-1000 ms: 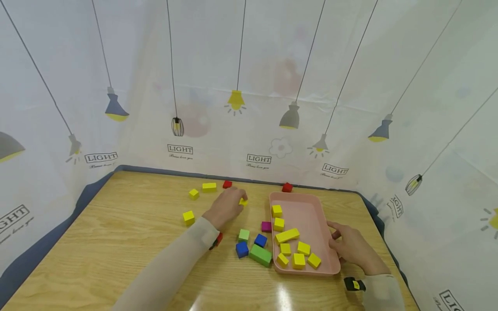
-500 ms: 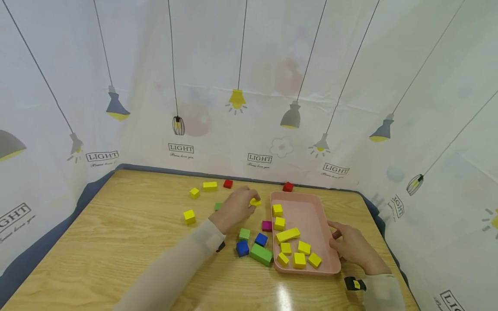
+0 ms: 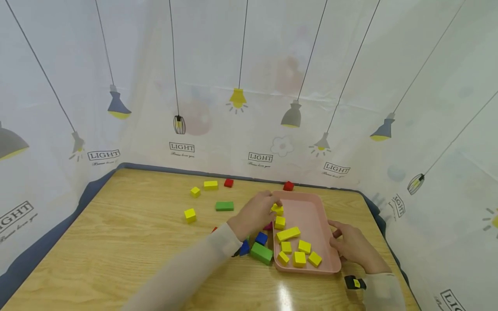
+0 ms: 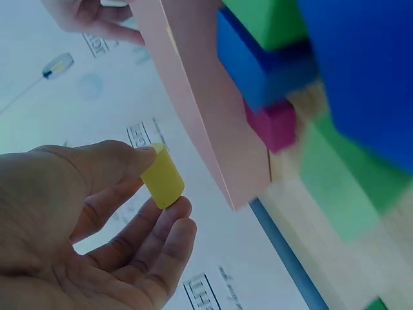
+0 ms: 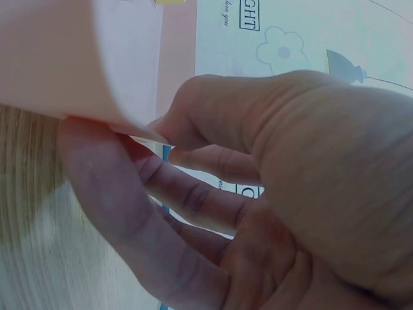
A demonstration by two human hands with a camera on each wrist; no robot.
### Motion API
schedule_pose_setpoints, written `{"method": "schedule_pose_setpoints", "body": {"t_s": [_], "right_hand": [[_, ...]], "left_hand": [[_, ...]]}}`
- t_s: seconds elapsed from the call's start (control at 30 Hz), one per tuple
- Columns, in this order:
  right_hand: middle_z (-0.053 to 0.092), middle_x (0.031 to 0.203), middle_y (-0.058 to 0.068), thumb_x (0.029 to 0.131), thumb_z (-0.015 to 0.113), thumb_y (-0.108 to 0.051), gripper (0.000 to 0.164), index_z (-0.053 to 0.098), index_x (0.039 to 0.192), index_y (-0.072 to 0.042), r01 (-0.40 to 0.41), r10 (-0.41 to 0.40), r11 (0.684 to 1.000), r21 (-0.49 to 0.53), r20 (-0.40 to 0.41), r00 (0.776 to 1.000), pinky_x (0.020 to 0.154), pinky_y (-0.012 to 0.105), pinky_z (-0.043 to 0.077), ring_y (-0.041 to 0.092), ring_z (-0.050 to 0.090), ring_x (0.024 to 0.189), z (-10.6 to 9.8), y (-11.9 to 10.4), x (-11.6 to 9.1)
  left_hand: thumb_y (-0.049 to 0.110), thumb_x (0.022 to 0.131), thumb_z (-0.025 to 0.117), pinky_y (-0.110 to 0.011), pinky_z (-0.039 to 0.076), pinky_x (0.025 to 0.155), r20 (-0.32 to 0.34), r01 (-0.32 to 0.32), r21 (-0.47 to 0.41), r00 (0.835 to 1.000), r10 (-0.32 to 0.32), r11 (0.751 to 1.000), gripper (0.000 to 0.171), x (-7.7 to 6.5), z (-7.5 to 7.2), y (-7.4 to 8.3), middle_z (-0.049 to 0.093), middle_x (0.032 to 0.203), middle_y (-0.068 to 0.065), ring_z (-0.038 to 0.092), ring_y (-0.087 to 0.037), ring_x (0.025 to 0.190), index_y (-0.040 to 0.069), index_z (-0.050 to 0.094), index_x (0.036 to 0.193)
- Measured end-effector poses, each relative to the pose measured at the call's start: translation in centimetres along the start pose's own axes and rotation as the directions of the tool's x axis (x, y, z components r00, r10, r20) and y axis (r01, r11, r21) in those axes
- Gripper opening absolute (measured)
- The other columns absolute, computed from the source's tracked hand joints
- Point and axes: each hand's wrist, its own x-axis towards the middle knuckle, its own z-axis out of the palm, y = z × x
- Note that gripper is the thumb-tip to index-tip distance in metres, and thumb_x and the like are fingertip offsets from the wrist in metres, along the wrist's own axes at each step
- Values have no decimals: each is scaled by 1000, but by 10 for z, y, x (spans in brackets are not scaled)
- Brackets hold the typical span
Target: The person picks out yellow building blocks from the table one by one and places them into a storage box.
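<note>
Yellow block (image 4: 164, 179): smooth, rounded-looking, plain; pinched by left hand (image 3: 253, 214). Right hand (image 3: 354, 247) grips pink tray (image 3: 309, 216).

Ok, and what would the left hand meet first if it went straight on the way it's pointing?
Probably the far rim of the tray; the left hand, pinching a yellow block, points that way. Its height is unclear, so it might pass over.

Plain pink on tray (image 3: 305, 214); solid yellow, green, blue, magenta, red across blocks (image 3: 288, 234); light-brown grain along table (image 3: 116, 242); grey-blue-yellow lamp print on white backdrop (image 3: 210, 56).
</note>
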Motion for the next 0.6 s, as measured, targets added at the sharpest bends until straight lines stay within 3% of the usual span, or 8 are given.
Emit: {"method": "schedule_pose_setpoints", "body": {"t_s": [0.2, 0.43, 0.6], "right_hand": [[60, 112, 16, 93, 65, -7, 66, 38, 153, -6, -3, 3, 1000, -5, 7, 1000, 55, 33, 58, 19, 63, 67, -1, 2, 1], [60, 110, 16, 93, 66, -7, 66, 38, 153, -7, -10, 10, 1000, -8, 4, 1000, 55, 32, 57, 19, 62, 67, -1, 1, 1], [59, 112, 16, 93, 66, -7, 66, 37, 153, -6, -3, 4, 1000, -15, 3, 1000, 55, 31, 57, 19, 62, 69, 0, 0, 0]], "left_hand": [[14, 92, 74, -18, 49, 89, -9, -83, 31, 997, 83, 996, 24, 5, 10, 17, 54, 133, 0, 53, -10, 105, 15, 68, 115], [14, 90, 77, -11, 48, 74, 4, -119, 49, 993, 119, 992, 26, 11, 25, 27, 59, 109, 3, 52, -8, 88, 16, 69, 115], [16, 91, 76, -12, 49, 77, 36, -89, 48, 995, 88, 995, 27, 12, 35, 31, 57, 107, 4, 50, -9, 90, 17, 68, 117]]}}
